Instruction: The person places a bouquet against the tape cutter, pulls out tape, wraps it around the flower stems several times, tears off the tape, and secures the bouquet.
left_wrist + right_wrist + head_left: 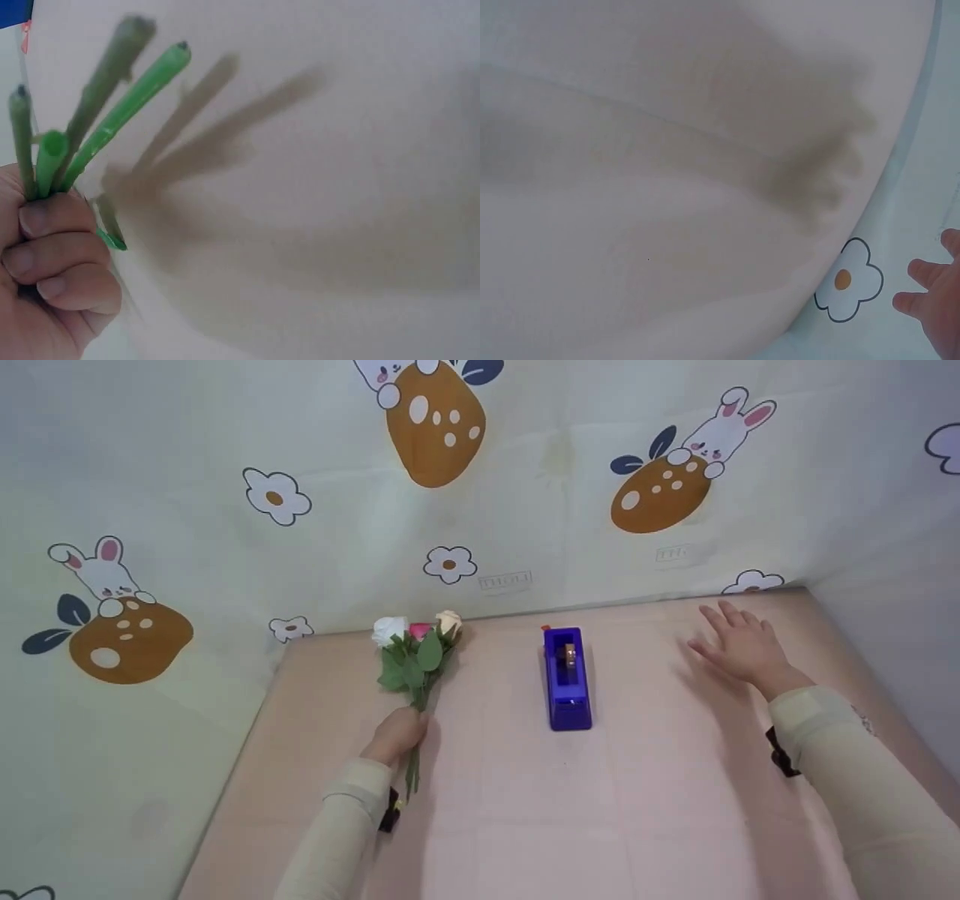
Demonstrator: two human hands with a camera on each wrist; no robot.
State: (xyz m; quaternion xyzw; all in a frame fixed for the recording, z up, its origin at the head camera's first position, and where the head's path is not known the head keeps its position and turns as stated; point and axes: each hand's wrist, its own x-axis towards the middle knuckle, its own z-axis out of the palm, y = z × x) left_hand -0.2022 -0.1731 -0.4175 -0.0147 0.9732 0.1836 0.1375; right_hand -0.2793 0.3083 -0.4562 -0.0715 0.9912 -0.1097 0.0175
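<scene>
Nearest, the left hand (395, 733) grips the green stems of a small flower bunch (417, 651) lying on the pink table (525, 810). Further right, the right hand (739, 645) hovers with fingers spread, beyond a blue tape dispenser (567, 679).

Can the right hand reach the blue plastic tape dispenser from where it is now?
Probably yes. The right hand hovers open, holding nothing, and only bare pink table lies between it and the blue plastic tape dispenser.
</scene>
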